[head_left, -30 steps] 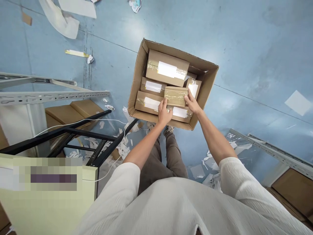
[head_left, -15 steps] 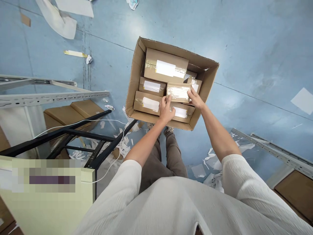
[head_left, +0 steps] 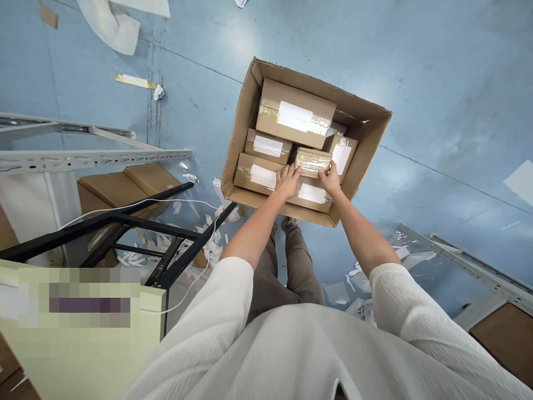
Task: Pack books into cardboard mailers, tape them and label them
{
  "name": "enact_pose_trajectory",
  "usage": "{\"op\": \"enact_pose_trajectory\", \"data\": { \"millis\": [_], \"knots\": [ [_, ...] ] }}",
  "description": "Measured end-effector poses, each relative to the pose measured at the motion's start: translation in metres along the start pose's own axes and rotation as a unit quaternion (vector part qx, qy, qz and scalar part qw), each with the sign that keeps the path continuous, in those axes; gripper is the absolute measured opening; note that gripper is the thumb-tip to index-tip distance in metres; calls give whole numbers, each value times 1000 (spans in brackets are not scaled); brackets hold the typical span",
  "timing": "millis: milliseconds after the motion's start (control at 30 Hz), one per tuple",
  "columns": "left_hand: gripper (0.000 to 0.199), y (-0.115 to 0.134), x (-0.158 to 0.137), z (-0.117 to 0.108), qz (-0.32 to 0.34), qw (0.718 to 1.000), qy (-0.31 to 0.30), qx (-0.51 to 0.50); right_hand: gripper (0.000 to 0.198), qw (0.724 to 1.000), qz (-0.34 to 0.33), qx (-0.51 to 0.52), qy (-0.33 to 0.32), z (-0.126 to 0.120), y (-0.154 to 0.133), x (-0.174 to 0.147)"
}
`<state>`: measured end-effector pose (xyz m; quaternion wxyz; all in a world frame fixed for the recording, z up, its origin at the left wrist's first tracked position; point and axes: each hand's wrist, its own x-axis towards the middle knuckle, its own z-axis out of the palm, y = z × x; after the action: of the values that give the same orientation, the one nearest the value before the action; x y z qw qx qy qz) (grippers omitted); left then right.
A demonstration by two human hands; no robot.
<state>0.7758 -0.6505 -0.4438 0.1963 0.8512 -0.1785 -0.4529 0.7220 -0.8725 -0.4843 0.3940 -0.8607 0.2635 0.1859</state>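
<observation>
- Small taped parcel (head_left: pixel 313 161): it lies in the middle of the frame, inside the open carton (head_left: pixel 239 128), resting on the layer of labelled parcels beneath, its long axis running left to right across the picture.
- Left hand (head_left: pixel 288 180): its grip is open and flat, fingers spread on the parcel's lower left corner, touching rather than closing around it.
- Right hand (head_left: pixel 331 180): its fingers curl on the parcel's lower right edge; this grip looks loose, more a press than a hold.
- The parcel sits just above both hands in the frame, between them, and each hand is about equally near to its own end.
- Around it: a large labelled parcel (head_left: pixel 296 114) lies toward the top of the carton, a tilted parcel (head_left: pixel 342 154) just to the right, and two flatter ones to the left.
- The carton stands on the blue floor (head_left: pixel 437 83), with paper scraps (head_left: pixel 208 244) at lower left.
- Against the earlier frame: the parcel was lifted and tilted between both hands; now it lies lower, flat, with the hands resting on its near edge.
</observation>
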Motion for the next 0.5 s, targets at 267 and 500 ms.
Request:
{"op": "enact_pose_trajectory", "data": {
  "millis": [267, 500],
  "knots": [
    [103, -13, 34, 8, 5, 999, -36, 25, 79, 953, -145, -249, -88, 22, 0, -25],
    [90, 0, -7, 1, -31, 998, 54, -26, 97, 944, -131, -256, -159, 12, -1, -19]
  ]
}}
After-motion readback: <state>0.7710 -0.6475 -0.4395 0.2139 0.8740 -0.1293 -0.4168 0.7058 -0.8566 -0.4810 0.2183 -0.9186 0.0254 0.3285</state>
